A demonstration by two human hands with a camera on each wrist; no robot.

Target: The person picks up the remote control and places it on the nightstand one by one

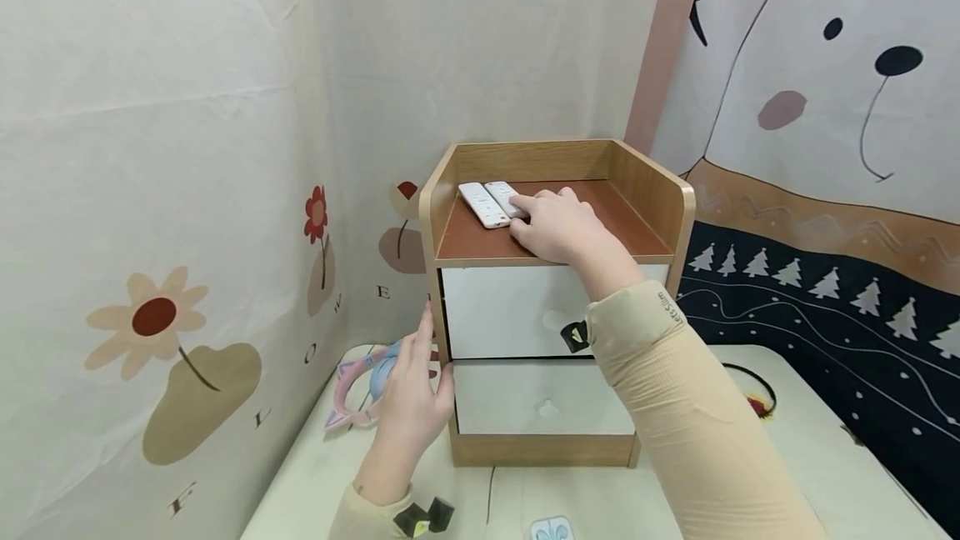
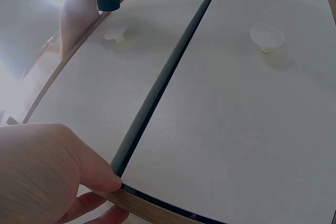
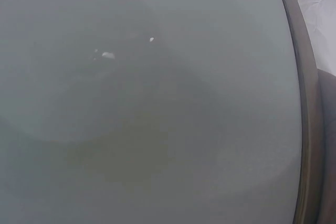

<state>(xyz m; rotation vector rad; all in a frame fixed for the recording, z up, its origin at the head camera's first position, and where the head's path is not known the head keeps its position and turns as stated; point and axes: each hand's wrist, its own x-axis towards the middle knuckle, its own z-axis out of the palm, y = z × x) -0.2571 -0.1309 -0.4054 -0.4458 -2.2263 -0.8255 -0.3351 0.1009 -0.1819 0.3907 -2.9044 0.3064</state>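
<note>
Printed fabric (image 1: 517, 40) hangs right across the back and sides, flowers on the left, a big bear face on the right, and below it spreads a pale table (image 1: 300, 507). Centre stage, a wooden cabinet (image 1: 540, 450) with two white drawers, both carrying pale knobs. Up on its brown top shelf (image 1: 472, 248), near the left wall, lie two slim white handsets (image 1: 483, 205), side by side. And there's the right hand (image 1: 555, 223), reaching over the front edge — index finger on the right-hand handset, thumb beside its near end; whether it pinches or merely touches, I can't tell. Down at the cabinet's left side, the left hand (image 1: 416, 394) is open, fingers straight and pointing up along the panel, thumb at the front edge by the gap between drawers. Towards the table's left edge sits a pink hoop (image 1: 341, 394) with pointed ears; over on the right, a black hoop (image 1: 767, 382); at the near edge, a small pale-blue case (image 1: 552, 529).
</note>
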